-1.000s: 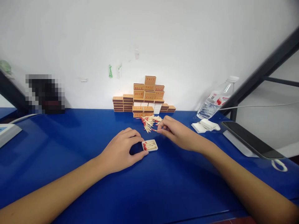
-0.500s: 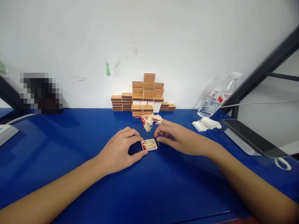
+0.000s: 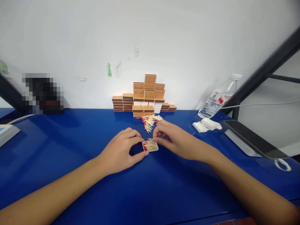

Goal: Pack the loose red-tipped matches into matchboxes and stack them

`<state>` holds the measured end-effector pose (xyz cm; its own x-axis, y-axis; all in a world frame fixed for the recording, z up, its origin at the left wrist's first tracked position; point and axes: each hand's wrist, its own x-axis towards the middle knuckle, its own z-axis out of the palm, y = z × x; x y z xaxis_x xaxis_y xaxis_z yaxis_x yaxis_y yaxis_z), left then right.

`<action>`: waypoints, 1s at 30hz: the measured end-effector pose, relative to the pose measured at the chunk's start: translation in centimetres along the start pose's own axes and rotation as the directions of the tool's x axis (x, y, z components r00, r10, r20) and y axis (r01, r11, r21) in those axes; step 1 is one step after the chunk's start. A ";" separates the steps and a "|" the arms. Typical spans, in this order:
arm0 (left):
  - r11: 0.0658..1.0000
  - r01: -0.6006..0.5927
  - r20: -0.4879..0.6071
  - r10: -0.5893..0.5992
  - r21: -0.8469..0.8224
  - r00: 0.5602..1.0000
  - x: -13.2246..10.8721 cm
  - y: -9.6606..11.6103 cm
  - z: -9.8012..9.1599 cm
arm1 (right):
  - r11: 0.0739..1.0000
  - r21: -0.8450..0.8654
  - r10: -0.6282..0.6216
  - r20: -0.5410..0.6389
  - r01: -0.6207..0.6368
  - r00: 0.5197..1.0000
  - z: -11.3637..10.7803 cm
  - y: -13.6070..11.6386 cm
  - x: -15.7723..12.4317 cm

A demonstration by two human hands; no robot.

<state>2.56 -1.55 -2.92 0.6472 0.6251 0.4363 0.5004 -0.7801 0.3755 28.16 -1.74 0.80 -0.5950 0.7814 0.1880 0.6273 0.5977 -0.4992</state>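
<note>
A small white matchbox tray (image 3: 154, 149) lies on the blue table, partly filled with red-headed matches (image 3: 149, 146). My left hand (image 3: 124, 151) grips the tray's left end between thumb and forefinger. Pinched in my right hand (image 3: 170, 136) is a single match (image 3: 150, 139), held level just above the tray's far edge, its red head pointing left. Behind the tray lies a loose pile of matches (image 3: 148, 122), close in front of stacked orange matchboxes (image 3: 150, 93).
A clear water bottle (image 3: 215, 97) leans at the back right. White folded pieces (image 3: 206, 125) and a dark phone (image 3: 254, 137) on a white block lie nearer on the right. A white device (image 3: 8, 132) sits at the left edge, below a blurred dark object (image 3: 45, 95).
My right hand has moved slightly left, over the tray's far right corner. The match between its fingers has turned from pointing down to lying level.
</note>
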 end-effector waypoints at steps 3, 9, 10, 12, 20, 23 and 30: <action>1.000 -0.010 -0.008 0.010 -0.005 1.000 -0.1 0.1 0.0 | 1.000 -0.004 -0.011 0.056 0.011 0.998 1.1 -1.0 0.1; 1.000 -0.025 0.001 0.025 0.001 1.000 -0.1 0.1 0.0 | 1.000 0.027 -0.012 0.088 0.010 0.996 1.7 -0.5 0.1; 1.000 -0.023 0.001 0.023 0.006 1.000 -0.1 0.1 0.0 | 1.000 0.024 -0.011 0.088 0.009 0.996 1.6 -0.4 0.2; 1.000 -0.017 0.004 0.017 0.011 1.000 -0.1 0.1 0.0 | 1.000 0.004 -0.003 0.086 0.003 0.996 1.3 -0.3 0.2; 1.000 -0.013 0.002 0.013 0.020 1.000 -0.1 0.1 0.0 | 0.999 -0.037 0.009 0.068 -0.006 0.998 1.3 -0.2 0.2; 1.000 -0.011 0.007 0.011 0.022 1.000 -0.1 0.2 0.0 | 0.998 -0.060 -0.001 0.065 0.005 0.998 1.5 -0.1 0.2; 1.000 -0.017 0.004 0.017 0.016 1.000 -0.3 0.1 0.0 | 0.999 -0.036 -0.024 0.057 0.026 0.998 1.3 -0.4 0.1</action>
<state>2.41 -1.83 -3.00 0.6579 0.6115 0.4396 0.4985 -0.7911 0.3545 27.20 -2.12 -0.06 -0.6375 0.7554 0.1513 0.6295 0.6240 -0.4629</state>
